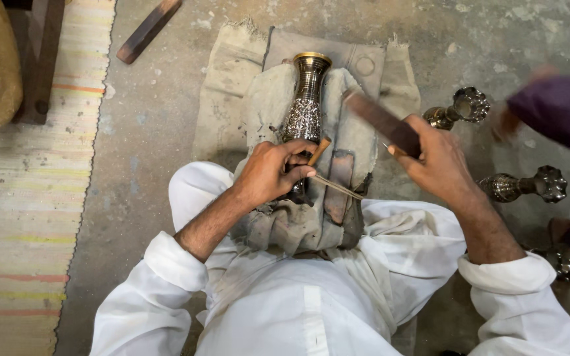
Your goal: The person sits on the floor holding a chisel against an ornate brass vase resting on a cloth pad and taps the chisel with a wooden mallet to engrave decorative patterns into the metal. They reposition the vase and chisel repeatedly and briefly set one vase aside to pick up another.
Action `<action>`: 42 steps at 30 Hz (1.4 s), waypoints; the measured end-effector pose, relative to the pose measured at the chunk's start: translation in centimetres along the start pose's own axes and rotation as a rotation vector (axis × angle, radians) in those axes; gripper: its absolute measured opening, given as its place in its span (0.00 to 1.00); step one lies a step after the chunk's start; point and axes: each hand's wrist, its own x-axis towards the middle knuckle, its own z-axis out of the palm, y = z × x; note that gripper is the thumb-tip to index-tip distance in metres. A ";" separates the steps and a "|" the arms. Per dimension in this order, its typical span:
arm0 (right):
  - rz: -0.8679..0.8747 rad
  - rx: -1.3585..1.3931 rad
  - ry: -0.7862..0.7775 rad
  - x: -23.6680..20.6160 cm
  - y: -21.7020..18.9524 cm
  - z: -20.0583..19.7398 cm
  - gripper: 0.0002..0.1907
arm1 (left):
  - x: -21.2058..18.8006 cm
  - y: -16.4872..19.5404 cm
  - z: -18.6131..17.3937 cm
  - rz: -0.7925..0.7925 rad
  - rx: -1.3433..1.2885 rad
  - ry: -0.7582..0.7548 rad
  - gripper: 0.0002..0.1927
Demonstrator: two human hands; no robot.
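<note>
Lying on grey cloth (pixel 268 105), the heavy, rigid engraved brass vase (pixel 305 105) is clenched at its base by the left hand (pixel 273 173); a dark wooden stick (pixel 382 122) is gripped by the right hand (pixel 434 158).

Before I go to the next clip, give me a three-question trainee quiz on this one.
1. True or false: the vase lies on cloth.
2. Which hand holds the flat wooden stick? A) left hand B) right hand
3. What does the left hand press to the vase?

Key: 1 true. 2 B. 3 A thin tool with a wooden handle.
</note>
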 end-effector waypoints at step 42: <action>-0.132 -0.110 0.092 -0.6 0.6 0.2 0.16 | 0.0 -0.7 -0.2 -0.006 -0.035 -0.020 0.21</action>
